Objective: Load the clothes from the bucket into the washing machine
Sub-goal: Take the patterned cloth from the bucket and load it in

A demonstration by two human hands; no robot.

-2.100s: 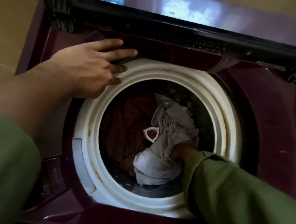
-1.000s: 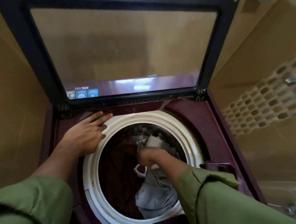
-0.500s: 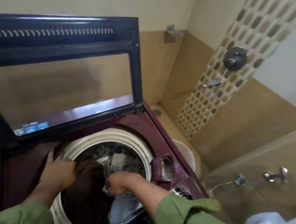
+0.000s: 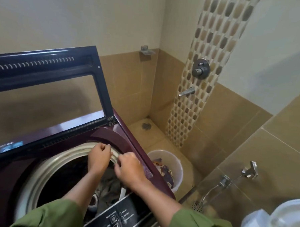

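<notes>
The maroon top-loading washing machine (image 4: 126, 143) stands with its lid (image 4: 44, 68) raised. Inside its white-rimmed drum (image 4: 38, 173) lie grey clothes (image 4: 109, 186) and a dark garment. My left hand (image 4: 100, 156) and my right hand (image 4: 129, 166) hover above the drum's right rim, both with fingers curled in and nothing visible in them. On the floor to the right of the machine stands a white bucket (image 4: 177, 165) with patterned clothes (image 4: 165, 171) in it.
Tiled walls close in at the back and right, with a shower valve (image 4: 200, 68) and a spout (image 4: 187, 92). A floor drain (image 4: 146, 125) sits in the far corner. A hand spray hose (image 4: 214, 188) hangs at right, and a white toilet (image 4: 279, 222) fills the lower right corner.
Both hands have come up out of the drum to its right rim. My view has swung right and up, so the bucket with clothes shows beside the machine.
</notes>
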